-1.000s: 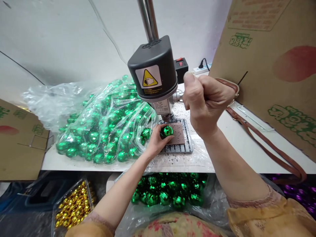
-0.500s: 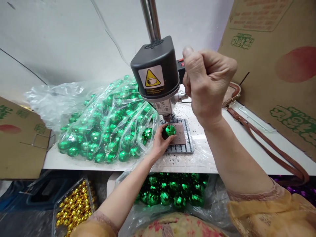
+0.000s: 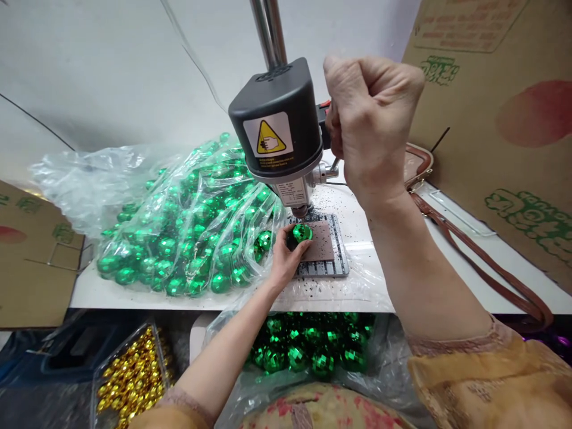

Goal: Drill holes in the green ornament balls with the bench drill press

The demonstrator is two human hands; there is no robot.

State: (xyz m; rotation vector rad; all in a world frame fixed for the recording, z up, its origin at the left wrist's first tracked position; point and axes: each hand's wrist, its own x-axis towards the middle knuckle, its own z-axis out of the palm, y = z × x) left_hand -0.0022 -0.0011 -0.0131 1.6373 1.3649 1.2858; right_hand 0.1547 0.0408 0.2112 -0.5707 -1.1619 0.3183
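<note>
My left hand (image 3: 284, 255) is closed round a green faceted ball (image 3: 301, 232), holding it on the brown pad of the drill press base (image 3: 331, 267), right under the chuck (image 3: 302, 210). The black drill head (image 3: 274, 130) with a yellow warning sticker hangs above on a steel column (image 3: 269, 30). My right hand (image 3: 370, 122) is a raised fist gripping the press's feed lever (image 3: 334, 164), beside the head's right side; only the lever's lower end shows.
A clear plastic bag of several green balls (image 3: 179, 226) lies left of the press on the white table (image 3: 447, 256). More green balls (image 3: 308, 345) sit in a bag below the table edge. Gold beads (image 3: 129, 375) fill a tray lower left. Cardboard boxes (image 3: 504, 107) and a brown strap (image 3: 473, 256) stand right.
My right fist has risen with the lever, from level with the drill's lower part to beside its top. The left hand has kept the ball under the chuck.
</note>
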